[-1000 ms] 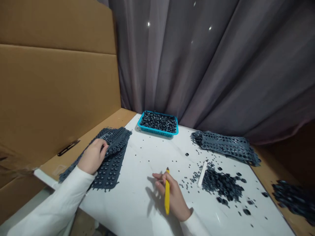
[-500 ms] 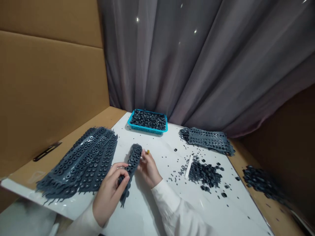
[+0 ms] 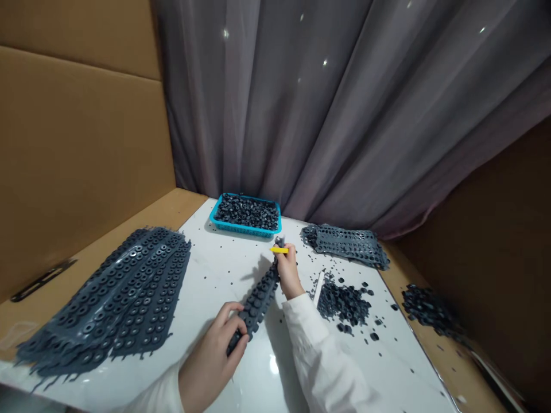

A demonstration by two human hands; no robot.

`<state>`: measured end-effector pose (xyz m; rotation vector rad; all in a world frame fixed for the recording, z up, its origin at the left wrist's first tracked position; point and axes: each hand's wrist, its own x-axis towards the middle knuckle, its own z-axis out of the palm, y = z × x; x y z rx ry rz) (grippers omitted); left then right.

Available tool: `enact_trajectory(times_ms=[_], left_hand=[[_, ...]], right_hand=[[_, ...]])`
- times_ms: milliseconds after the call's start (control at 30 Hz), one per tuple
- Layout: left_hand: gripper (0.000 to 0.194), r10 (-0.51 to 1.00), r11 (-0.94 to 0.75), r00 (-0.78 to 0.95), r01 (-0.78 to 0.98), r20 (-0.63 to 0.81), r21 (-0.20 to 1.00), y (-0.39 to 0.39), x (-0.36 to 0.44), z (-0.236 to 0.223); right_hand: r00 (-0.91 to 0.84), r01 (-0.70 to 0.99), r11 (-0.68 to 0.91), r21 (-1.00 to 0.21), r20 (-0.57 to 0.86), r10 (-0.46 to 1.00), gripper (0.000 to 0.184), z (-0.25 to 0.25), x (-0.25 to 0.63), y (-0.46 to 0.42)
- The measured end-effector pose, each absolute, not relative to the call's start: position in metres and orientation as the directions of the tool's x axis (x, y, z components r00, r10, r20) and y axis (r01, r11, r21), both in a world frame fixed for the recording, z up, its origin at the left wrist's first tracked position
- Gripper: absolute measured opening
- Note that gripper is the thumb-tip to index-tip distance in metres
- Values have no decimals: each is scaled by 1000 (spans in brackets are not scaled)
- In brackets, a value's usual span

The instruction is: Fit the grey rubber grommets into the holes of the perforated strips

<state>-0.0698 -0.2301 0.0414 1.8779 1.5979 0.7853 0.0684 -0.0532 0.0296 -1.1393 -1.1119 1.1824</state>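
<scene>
A dark grey rubber sheet strip (image 3: pixel 260 298) with rows of round raised rings stretches between my two hands above the white table. Its near end is pinched in my left hand (image 3: pixel 213 358), fingers curled over the edge. At the far end my right hand (image 3: pixel 289 275) grips the strip and also keeps a yellow pen-like tool (image 3: pixel 279 250), which lies crosswise at the fingers. Left of my hands, a fanned stack of similar ringed sheets (image 3: pixel 116 287) rests on the table.
A blue tray (image 3: pixel 245 230) full of small dark rings stands at the back. To the right lie perforated sheets (image 3: pixel 346 246), a white bar (image 3: pixel 319 288), a heap of dark bits (image 3: pixel 344 304) and another dark pile (image 3: pixel 430 310). Cardboard (image 3: pixel 81 126) walls the left side.
My left hand has lifted a strip off the stack and carried it to the middle. My right hand has moved from the near table to the strip's far end. The view has shifted right.
</scene>
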Motion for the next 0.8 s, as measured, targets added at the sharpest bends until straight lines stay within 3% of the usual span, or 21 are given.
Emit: enact_trajectory(times_ms=[100, 200, 367, 433, 533, 600, 800], left_hand=[[16, 996, -48, 86, 776, -30, 629, -219, -82, 29], [18, 997, -37, 66, 859, -40, 511, -183, -110, 47], [26, 975, -199, 165, 949, 152, 243, -32, -153, 112], [27, 970, -215, 195, 966, 143, 144, 41, -157, 126], [28, 979, -188, 177, 976, 96, 113, 130, -153, 126], [26, 987, -154, 149, 983, 52, 96, 168, -151, 116], [31, 998, -60, 61, 996, -17, 63, 212, -158, 84]], right_hand=[[62, 129, 121, -984, 130, 990, 26, 27, 70, -38], [15, 241, 144, -960, 152, 988, 26, 29, 77, -39], [-27, 173, 136, -975, 134, 991, 23, 37, 97, -82], [-34, 123, 78, -989, 75, 997, 23, 32, 100, -105], [58, 62, 14, -998, 17, 998, 27, 8, 99, -129], [93, 74, 46, -996, 53, 994, 32, -14, 97, -135], [118, 171, 89, -981, 111, 987, 37, -51, 97, -134]])
